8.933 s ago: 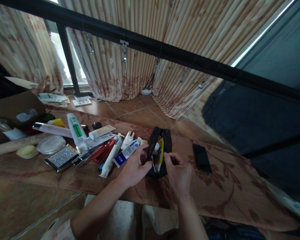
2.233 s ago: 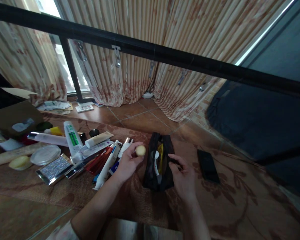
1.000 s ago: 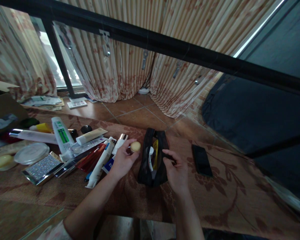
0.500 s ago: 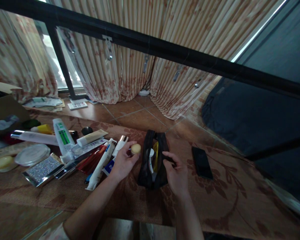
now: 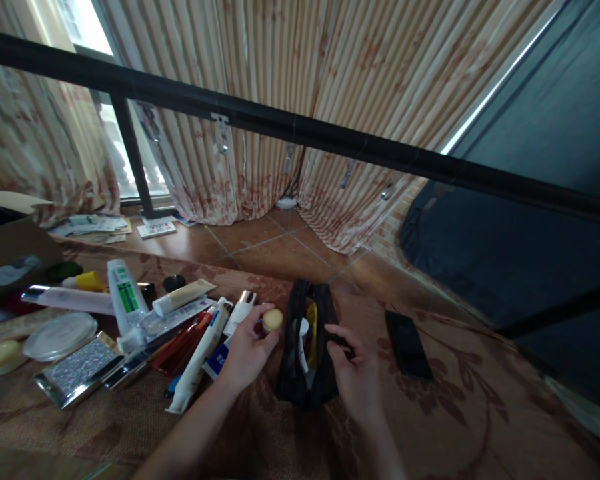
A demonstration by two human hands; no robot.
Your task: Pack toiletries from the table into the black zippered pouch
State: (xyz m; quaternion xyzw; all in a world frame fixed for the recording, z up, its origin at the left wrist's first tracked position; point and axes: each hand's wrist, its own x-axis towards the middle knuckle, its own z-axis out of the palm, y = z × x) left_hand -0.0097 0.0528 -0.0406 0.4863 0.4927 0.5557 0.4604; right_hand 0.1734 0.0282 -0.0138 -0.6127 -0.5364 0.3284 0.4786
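Between the thumb and fingers of my left hand (image 5: 250,348) is a small round jar with a yellowish lid (image 5: 273,319), held just left of a black pouch (image 5: 293,363). The pouch stands open on the patterned cloth. Inside it are a white-capped item (image 5: 303,333) and something yellow (image 5: 312,320). My right hand (image 5: 353,363) pinches the pouch's right edge. Close to my left hand lie a blue-and-white tube (image 5: 217,360), a white tube with a silver cap (image 5: 240,312) and a long white squeezed tube (image 5: 200,357).
Several cosmetics, including a green-and-white tube (image 5: 126,293), a glittery compact (image 5: 80,370) and a clear round container (image 5: 60,337), lie at left beside a cardboard box (image 5: 20,253). A black phone (image 5: 409,343) lies at right. A dark metal bar (image 5: 260,123) crosses before the curtains (image 5: 260,40).
The camera view has tilted up slightly, so everything sits lower in the picture. Both hands keep their places at the pouch, with the jar still in my left.
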